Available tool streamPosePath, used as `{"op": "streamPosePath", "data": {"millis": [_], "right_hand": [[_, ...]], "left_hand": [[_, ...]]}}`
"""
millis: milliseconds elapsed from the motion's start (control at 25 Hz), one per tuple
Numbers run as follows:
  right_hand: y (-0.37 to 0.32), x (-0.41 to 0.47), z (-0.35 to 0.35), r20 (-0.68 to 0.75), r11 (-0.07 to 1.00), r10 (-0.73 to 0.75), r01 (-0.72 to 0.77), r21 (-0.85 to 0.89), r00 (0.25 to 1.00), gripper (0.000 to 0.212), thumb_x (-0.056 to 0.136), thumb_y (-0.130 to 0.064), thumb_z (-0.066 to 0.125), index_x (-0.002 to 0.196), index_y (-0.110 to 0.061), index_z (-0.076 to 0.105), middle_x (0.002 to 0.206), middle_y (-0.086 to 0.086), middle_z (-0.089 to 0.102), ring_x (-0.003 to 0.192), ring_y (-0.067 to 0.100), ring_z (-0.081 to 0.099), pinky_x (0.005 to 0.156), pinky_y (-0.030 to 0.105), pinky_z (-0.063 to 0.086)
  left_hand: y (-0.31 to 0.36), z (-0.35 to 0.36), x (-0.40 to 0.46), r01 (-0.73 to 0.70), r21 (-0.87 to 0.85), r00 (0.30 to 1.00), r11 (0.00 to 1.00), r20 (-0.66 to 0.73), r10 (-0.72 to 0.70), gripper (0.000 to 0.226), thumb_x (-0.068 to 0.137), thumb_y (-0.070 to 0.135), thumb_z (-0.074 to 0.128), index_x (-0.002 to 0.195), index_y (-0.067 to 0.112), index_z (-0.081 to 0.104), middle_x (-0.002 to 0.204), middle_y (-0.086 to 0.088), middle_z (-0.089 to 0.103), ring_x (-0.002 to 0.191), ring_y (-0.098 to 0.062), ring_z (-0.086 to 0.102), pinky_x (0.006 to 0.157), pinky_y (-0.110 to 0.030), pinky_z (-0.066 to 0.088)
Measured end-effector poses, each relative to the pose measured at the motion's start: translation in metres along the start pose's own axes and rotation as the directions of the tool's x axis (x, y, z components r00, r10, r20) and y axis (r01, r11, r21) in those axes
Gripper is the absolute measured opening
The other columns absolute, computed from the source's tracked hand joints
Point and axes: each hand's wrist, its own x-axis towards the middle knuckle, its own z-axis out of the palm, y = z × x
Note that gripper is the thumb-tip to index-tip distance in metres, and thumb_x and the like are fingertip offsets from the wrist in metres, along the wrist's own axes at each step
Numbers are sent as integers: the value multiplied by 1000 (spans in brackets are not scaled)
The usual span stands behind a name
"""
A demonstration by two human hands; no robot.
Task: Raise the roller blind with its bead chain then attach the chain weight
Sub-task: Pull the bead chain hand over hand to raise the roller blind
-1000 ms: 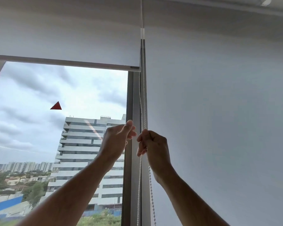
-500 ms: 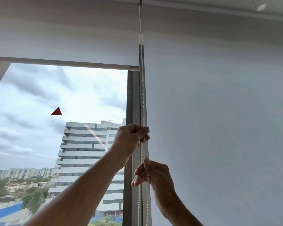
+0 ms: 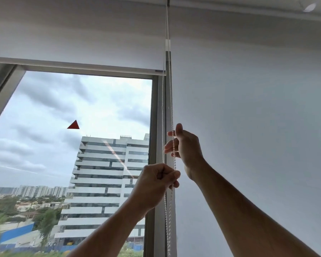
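Forearms rise from the bottom edge toward the window frame (image 3: 157, 127); your left hand (image 3: 157, 179) is the lower and nearer one, fist closed tight on the bead chain (image 3: 172, 145); your right hand (image 3: 186, 147) sits higher, just above and right of it, fingers loosely spread with the chain running across the palm, not yet clenched. The chain hangs as two near-vertical strands along the frame, its long axis straight up and down, passing through both hands and running on below the left fist out of view; so the next pull, as I judge it, goes straight down along that line, with your right hand placed to close and take over. Farther up, the roller blind (image 3: 78, 39) is mostly raised, its bottom bar (image 3: 82, 65) lying across the top of the glass; a second blind (image 3: 248, 127) covers the right side fully. No chain weight is visible; beyond the glass stand a white building (image 3: 107, 179) and cloudy sky.
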Motion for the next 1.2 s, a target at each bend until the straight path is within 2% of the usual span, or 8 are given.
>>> {"op": "streamPosePath", "data": {"millis": [240, 360, 520, 640, 760, 880, 1040, 1200], "right_hand": [[5, -7, 3, -6, 999, -44, 44, -1, 999, 34, 101, -6, 41, 76, -15, 63, 50, 0, 54, 49, 10, 59, 75, 32, 55], [5, -15, -3, 1, 993, -118, 118, 20, 993, 37, 99, 0, 40, 71, -15, 60, 49, 0, 53, 46, 10, 56, 67, 29, 56], [10, -23, -3, 21, 982, -188, 188, 6, 982, 33, 101, -6, 42, 74, -9, 60, 55, 3, 55, 46, 7, 55, 55, 19, 52], [16, -33, 0, 34, 977, -215, 215, 0, 976, 37, 104, -12, 41, 72, -10, 60, 55, 3, 58, 48, 3, 58, 58, 15, 51], [20, -46, 4, 68, 977, -207, 204, 57, 976, 38, 104, -15, 43, 71, -11, 61, 53, 1, 58, 49, 6, 60, 61, 17, 54], [28, -58, 7, 90, 978, -204, 198, 70, 975, 34, 102, -9, 44, 73, -9, 60, 52, 1, 55, 52, 15, 57, 60, 22, 54], [42, -66, 2, 134, 979, -189, 177, 97, 973, 34, 101, -7, 45, 72, -11, 60, 53, 4, 55, 52, 17, 58, 61, 28, 53], [44, -57, -14, 224, 984, -162, 142, 105, 961, 48, 99, -42, 41, 75, -10, 67, 60, 6, 68, 60, 19, 68, 67, 26, 52]], "left_hand": [[-8, -1, -12, -21, 42, 993, 999, 120, 16, 16, 86, 23, 70, 76, 12, 73, 64, 6, 73, 60, 0, 64, 61, -9, 47], [-14, -13, -8, 2, 51, 981, 999, 193, -12, 33, 84, 47, 66, 83, 17, 77, 76, 8, 77, 75, -3, 71, 70, -18, 51], [-12, -25, 9, 111, -24, 993, 994, 30, -110, 46, 88, 56, 49, 86, 18, 76, 85, 3, 79, 83, -11, 74, 79, -36, 56], [5, -27, 29, 48, -30, 993, 998, -105, -50, 46, 94, 50, 47, 86, 15, 75, 84, -1, 78, 81, -15, 74, 74, -35, 54], [27, -23, 48, 1, -46, 993, 999, -117, -7, 48, 93, 51, 49, 88, 9, 72, 85, -6, 75, 83, -19, 70, 75, -38, 52], [50, -16, 68, 16, -80, 987, 997, -161, -28, 41, 95, 44, 53, 87, 8, 70, 78, -5, 71, 70, -17, 63, 64, -30, 48], [60, -8, 78, 69, -117, 983, 991, -162, -87, 38, 99, 31, 52, 68, 11, 63, 55, 1, 55, 49, -12, 47, 49, -22, 37], [58, -4, 70, 1, -140, 982, 990, -187, -28, 39, 97, 31, 54, 64, 13, 62, 51, 2, 51, 45, -11, 42, 48, -26, 38]]}}
